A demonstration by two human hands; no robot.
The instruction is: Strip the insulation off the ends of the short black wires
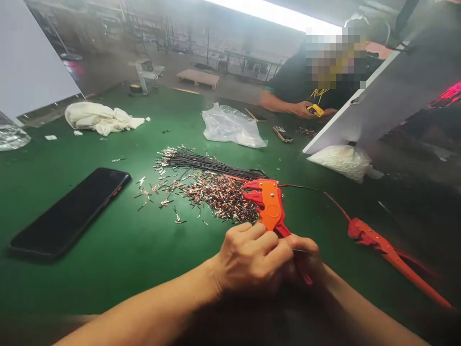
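My right hand (308, 252) is closed round the red handle of an orange and red wire stripper (271, 204), whose jaws point left. In front of the lower tool, my left hand (255, 252) is curled shut against my right hand; its fingertips and anything in them are hidden. A thin dark strand shows beside my right thumb. Behind the jaws lies a heap of short wire offcuts with coppery ends (219, 197). Just beyond that stretches a bundle of black wires (205, 161) with pale metal ends at the left.
A black phone (72, 211) lies at left, a second orange stripper (389, 250) at right. Farther back are a white cloth (103, 117), a clear plastic bag (232, 126) and a filled bag (342, 161) by a slanted white panel (360, 105). Opposite, a person holds a yellow tool (315, 110).
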